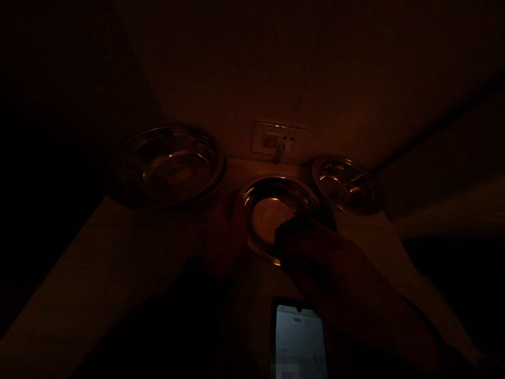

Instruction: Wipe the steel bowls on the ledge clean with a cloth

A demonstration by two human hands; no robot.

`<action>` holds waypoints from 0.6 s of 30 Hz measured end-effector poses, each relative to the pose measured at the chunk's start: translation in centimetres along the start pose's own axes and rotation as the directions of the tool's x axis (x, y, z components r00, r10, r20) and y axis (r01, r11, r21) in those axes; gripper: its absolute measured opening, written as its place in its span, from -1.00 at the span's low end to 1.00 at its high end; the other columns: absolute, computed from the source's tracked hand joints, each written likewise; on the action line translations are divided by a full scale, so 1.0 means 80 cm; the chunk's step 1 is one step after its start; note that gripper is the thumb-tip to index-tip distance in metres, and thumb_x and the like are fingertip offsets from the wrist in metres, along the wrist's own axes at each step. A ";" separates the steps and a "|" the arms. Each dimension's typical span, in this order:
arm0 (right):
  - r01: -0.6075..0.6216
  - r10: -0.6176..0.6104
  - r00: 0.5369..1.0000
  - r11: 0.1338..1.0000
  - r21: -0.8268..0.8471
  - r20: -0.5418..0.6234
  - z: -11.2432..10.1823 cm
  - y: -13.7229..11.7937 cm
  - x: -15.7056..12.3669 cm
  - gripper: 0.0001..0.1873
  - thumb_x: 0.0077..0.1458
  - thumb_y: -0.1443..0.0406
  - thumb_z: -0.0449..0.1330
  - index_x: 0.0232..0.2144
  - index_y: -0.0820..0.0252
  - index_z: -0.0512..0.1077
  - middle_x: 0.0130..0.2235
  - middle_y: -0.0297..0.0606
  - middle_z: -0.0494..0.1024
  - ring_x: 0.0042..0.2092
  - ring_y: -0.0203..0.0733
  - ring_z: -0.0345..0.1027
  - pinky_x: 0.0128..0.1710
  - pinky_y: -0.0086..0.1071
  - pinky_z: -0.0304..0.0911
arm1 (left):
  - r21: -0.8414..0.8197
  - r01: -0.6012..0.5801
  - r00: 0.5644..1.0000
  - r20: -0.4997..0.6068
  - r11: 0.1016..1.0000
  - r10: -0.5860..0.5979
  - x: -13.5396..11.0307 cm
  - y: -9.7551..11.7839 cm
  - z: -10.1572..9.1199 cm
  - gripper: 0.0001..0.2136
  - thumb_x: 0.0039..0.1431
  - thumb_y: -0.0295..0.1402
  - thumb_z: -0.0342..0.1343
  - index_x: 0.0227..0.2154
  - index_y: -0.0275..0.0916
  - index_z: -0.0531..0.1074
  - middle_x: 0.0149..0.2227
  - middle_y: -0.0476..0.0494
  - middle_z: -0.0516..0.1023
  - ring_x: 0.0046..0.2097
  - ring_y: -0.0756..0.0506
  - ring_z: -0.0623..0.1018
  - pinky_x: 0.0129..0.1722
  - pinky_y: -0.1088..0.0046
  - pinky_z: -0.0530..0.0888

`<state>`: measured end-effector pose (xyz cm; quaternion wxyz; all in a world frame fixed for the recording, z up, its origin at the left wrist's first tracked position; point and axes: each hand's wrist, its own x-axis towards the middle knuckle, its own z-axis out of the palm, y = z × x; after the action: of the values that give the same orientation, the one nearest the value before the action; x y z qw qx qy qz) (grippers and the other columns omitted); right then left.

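In the head view, which is very dim, the round metal dish (272,213) sits at the centre of the frame on a pale tabletop (98,268), its open face turned up toward the camera; being round, it has no clear long axis, though it looks slightly wider than deep here. The left hand (225,231) is at the dish's left rim, its fingers pointing up the frame; whether they grip the rim is too dark to tell. The right hand (315,252), reaching in from the lower right, is closed around a dark pad (325,213) over the dish's right side; the pad's long axis seems to slant toward the upper right. At the bottom of the frame, a lit phone (300,337) lies lengthwise, top end toward the dish. 2 more metal dishes flank it: a larger dish (175,176) at upper left and a divided dish (345,184) at right.
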<state>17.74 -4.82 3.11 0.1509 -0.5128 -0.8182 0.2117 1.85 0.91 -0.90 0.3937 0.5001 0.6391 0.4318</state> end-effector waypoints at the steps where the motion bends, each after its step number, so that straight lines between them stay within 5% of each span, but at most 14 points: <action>1: -0.004 0.004 1.000 1.000 0.018 -0.018 0.005 -0.004 0.003 -0.83 0.12 0.42 0.09 -0.31 0.12 0.47 -0.26 -0.26 0.55 -0.18 -0.16 0.40 -0.11 -0.24 0.28 | 0.007 -0.001 1.000 -0.005 1.000 0.001 0.000 0.001 0.000 -0.68 0.24 -0.28 -0.11 -0.19 -0.26 0.53 -0.17 -0.13 0.62 -0.21 -0.10 0.56 -0.18 0.45 0.44; 5: -0.004 0.005 0.999 1.000 0.023 -0.033 0.018 -0.014 0.008 -0.83 0.14 0.40 0.08 -0.26 0.13 0.45 -0.30 -0.27 0.55 -0.20 -0.16 0.40 -0.07 -0.22 0.26 | 0.026 -0.001 1.000 0.004 1.000 0.001 -0.001 0.002 -0.001 -0.70 0.24 -0.30 -0.10 -0.23 -0.25 0.53 -0.24 -0.10 0.63 -0.24 -0.09 0.56 -0.24 0.47 0.45; 12: 0.001 0.000 1.000 0.999 -0.032 0.010 -0.004 0.000 -0.001 -0.85 0.10 0.42 0.12 -0.44 0.11 0.43 -0.29 -0.31 0.55 -0.20 -0.19 0.40 -0.13 -0.27 0.27 | 0.009 -0.025 0.999 0.021 1.000 0.025 0.000 -0.002 -0.003 -0.69 0.24 -0.28 -0.10 -0.15 -0.25 0.51 -0.13 -0.12 0.61 -0.18 -0.10 0.55 -0.14 0.41 0.44; 18: -0.001 0.001 1.000 1.000 -0.005 0.000 0.013 -0.017 0.014 -0.83 0.15 0.39 0.07 -0.27 0.15 0.45 -0.30 -0.27 0.54 -0.20 -0.15 0.39 -0.16 -0.25 0.27 | 0.029 -0.003 1.000 0.025 1.000 0.002 -0.002 0.003 -0.004 -0.66 0.25 -0.29 -0.12 -0.15 -0.30 0.51 -0.15 -0.16 0.61 -0.18 -0.11 0.55 -0.13 0.40 0.43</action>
<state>15.72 -4.55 2.90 0.1496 -0.5134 -0.8185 0.2100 1.65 0.73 -0.58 0.3937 0.5118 0.6398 0.4168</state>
